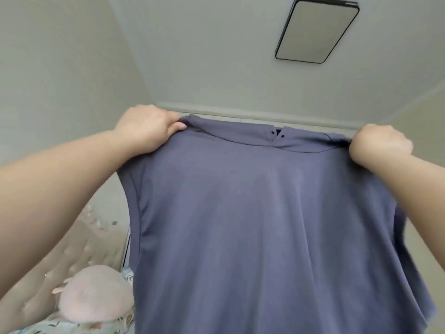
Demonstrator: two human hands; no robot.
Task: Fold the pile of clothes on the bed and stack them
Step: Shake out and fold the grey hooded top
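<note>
A blue-grey shirt (260, 225) with a small buttoned collar hangs spread out in front of me, held up high by its shoulders. My left hand (147, 127) is shut on the left shoulder. My right hand (382, 147) is shut on the right shoulder. The shirt fills the middle and lower part of the view and hides the bed and any pile of clothes behind it. Its sleeves hang down at both sides.
A pale pink plush object (94, 295) lies at the lower left on patterned bedding (48, 327), next to a tufted beige headboard (79, 249). Above are pale walls and a ceiling with a rectangular dark-framed lamp (317, 30).
</note>
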